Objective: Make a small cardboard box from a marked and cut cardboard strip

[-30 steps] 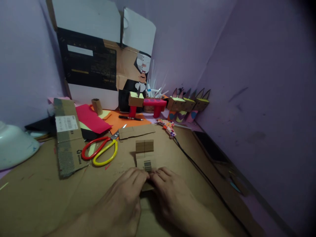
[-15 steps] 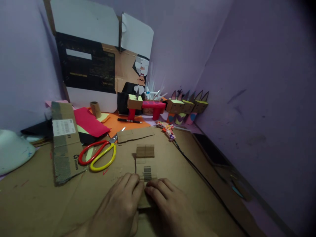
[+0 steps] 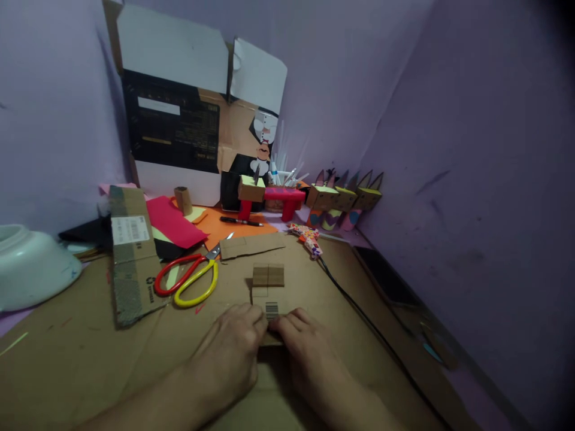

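A small cardboard piece (image 3: 268, 292) with a barcode and pencil lines lies in front of me, its far flap folded up. My left hand (image 3: 238, 341) grips its near left side, fingers curled in. On the near right side, my right hand (image 3: 303, 341) holds the same piece with bent fingers, its fingertips close to those of the left. The near edge is partly covered by both hands. Scissors (image 3: 195, 278) with one red and one yellow handle lie left of the piece. Behind it rests a flat cardboard strip (image 3: 251, 244).
A patterned glue gun (image 3: 309, 240) with a black cable lies at the right. A long cardboard piece (image 3: 130, 257) and a white bowl (image 3: 36, 269) are at the left. Cardboard animal figures (image 3: 323, 196), a pen (image 3: 241, 221) and coloured paper (image 3: 177, 221) sit at the back.
The view has shifted, so the background sits further right. Both hands are a little further up the cardboard piece, and its near edge appears higher in the picture.
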A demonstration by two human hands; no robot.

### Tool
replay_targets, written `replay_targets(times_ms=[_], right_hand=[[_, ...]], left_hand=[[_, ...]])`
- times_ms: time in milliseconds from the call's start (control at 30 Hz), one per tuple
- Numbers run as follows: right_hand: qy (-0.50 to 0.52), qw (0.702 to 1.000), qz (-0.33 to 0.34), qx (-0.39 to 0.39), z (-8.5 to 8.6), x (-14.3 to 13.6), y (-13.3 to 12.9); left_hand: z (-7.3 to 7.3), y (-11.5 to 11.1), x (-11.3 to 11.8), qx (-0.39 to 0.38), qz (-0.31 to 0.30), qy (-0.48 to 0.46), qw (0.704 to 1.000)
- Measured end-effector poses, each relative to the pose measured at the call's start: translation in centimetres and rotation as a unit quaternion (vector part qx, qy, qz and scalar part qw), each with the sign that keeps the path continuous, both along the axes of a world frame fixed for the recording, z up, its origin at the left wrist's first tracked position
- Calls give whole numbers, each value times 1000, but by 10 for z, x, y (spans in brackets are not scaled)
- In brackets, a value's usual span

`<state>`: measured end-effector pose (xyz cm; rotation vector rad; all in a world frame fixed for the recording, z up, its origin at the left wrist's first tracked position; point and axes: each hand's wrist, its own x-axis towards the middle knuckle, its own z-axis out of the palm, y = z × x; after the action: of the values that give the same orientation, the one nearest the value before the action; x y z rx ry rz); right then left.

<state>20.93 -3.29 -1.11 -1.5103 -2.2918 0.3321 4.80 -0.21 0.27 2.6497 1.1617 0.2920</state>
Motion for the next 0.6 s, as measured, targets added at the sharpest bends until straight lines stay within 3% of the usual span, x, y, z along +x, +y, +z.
replay_targets(times_ms=[233, 467, 600], right_hand=[[230, 973, -29, -13, -5, 7, -2], [181, 976, -122, 5, -4, 4, 9], [194, 969, -152, -26, -4, 2, 14]], left_hand=[[5, 5, -9, -51, 57, -46, 996], [12, 5, -2, -98, 164, 6, 982], [18, 5, 4, -98, 183, 8, 978]])
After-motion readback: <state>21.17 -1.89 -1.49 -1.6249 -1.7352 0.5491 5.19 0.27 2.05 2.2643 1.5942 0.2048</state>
